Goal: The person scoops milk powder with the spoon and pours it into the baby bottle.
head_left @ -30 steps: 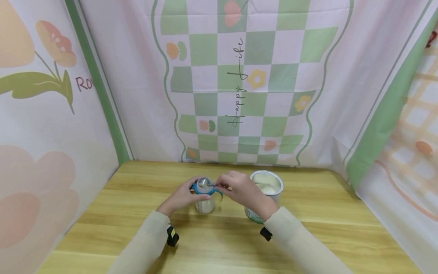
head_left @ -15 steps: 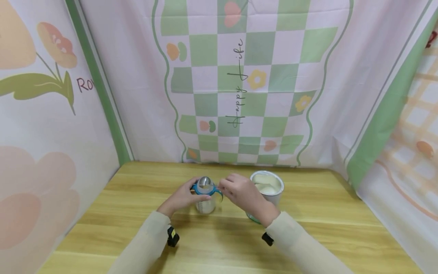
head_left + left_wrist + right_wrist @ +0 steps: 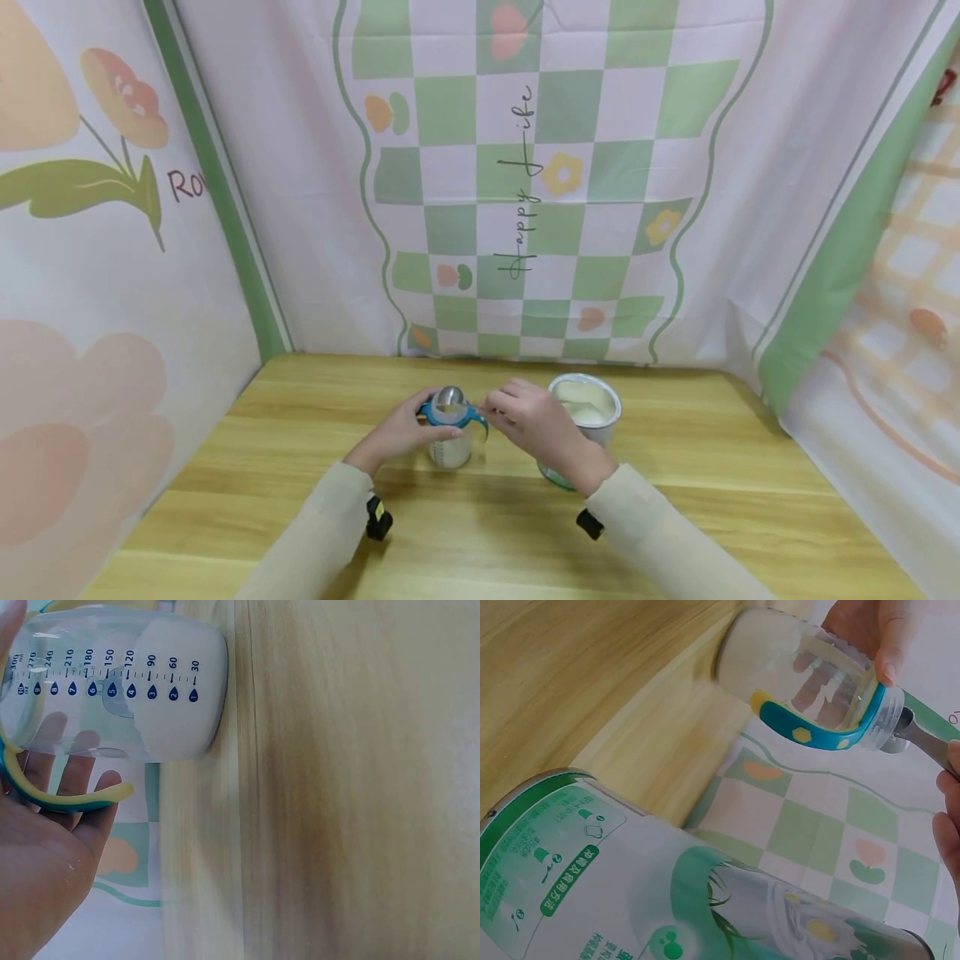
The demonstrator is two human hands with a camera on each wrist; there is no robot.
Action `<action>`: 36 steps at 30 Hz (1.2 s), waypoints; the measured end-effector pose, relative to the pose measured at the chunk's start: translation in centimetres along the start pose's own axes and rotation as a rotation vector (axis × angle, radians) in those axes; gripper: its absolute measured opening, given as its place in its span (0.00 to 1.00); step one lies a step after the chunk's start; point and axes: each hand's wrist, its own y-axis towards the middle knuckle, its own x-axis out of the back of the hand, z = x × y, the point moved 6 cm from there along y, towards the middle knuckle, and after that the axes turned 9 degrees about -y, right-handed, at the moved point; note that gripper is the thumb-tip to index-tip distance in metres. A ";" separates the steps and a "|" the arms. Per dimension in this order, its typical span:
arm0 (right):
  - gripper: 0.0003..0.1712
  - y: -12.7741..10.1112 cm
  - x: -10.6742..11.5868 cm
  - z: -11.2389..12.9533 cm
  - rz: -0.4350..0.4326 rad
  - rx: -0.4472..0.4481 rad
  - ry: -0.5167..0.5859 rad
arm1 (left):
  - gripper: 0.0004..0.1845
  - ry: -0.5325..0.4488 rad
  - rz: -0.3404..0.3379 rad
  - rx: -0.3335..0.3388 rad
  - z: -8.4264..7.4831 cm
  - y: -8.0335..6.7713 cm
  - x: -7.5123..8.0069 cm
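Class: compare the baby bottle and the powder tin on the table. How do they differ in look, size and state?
The bottle is clear plastic with printed measuring marks and blue handles; the tin is opaque, with a green label. The bottle is narrower than the tin. The left hand grips the bottle, while the tin stands untouched behind the right hand, which holds a spoon over the bottle's mouth. Both stand upright and open on the table, with white powder inside.

One bottle (image 3: 450, 437), one tin (image 3: 587, 417), one spoon (image 3: 450, 397)
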 end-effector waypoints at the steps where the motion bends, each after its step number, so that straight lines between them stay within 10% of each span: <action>1: 0.09 0.0 0.0 -0.1 0.000 -0.012 0.012 | 0.41 0.000 0.000 0.001 0.0 0.0 0.0; 29: 0.08 -0.6 0.9 -4.2 0.039 -0.804 0.518 | 0.41 0.011 0.017 -0.004 -0.3 -0.2 0.0; 36: 0.12 -0.8 1.6 -4.8 0.043 -0.866 0.584 | 0.39 -0.006 0.018 -0.009 -0.5 -0.3 -0.1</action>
